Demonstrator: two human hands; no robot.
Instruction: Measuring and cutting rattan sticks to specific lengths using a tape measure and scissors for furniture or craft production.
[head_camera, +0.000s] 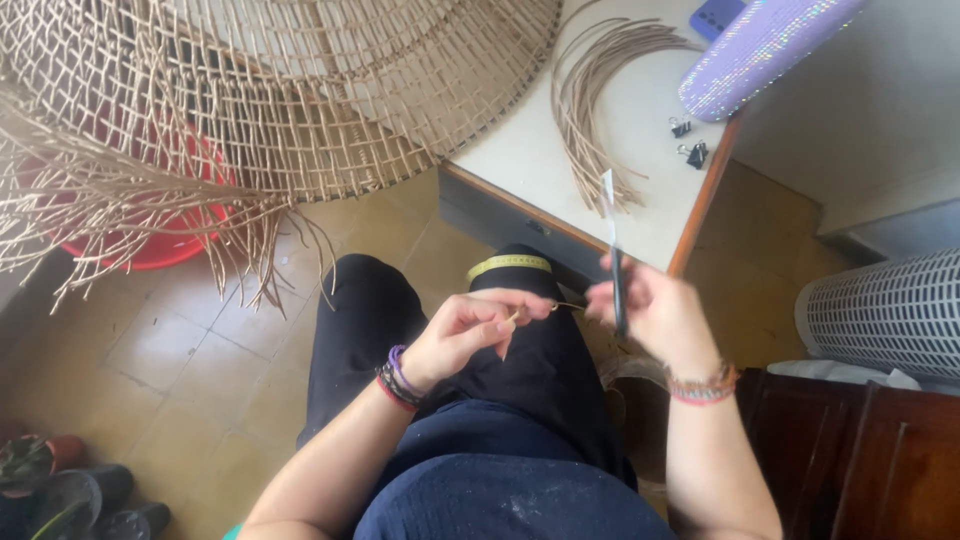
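My left hand (475, 328) pinches a thin tan rattan strand (568, 306) over my lap, fingers closed on it. My right hand (650, 308) grips a knife (612, 240) with a dark handle and a pale blade pointing up, its edge close to the strand's far end. Both hands hover above my black trousers, where a yellow measuring tape (510, 264) lies across my knee. A large open-weave rattan piece (270, 90) with loose hanging ends spreads over the table's left side and beyond.
A bundle of curved rattan strands (600, 110) lies on the white table (520, 150), beside two black binder clips (690, 140) and a lilac glittery case (750, 50). A red basin (150, 240) sits under the weave. Plant pots (60, 490) stand lower left; a white perforated appliance (890, 310) at right.
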